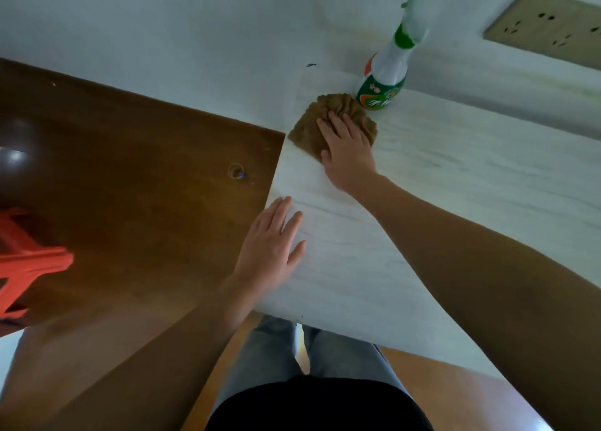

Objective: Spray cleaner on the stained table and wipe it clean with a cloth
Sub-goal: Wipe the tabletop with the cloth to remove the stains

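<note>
A white marble-patterned table (455,177) runs from the wall towards me. At its far left corner lies a crumpled brown cloth (312,121), and my right hand (346,147) presses flat on it with straight fingers. Just behind the cloth stands a white and green spray bottle (385,79), upright against the wall, its trigger head blurred at the top edge of the view. My left hand (273,245) rests flat on the table's left edge, fingers spread, holding nothing. Faint grey streaks mark the tabletop.
Dark brown wooden floor (130,170) lies left of the table, with a red plastic stool (22,258) at the far left. A beige wall socket (546,27) sits on the white wall at the upper right. My legs show below the table's near edge.
</note>
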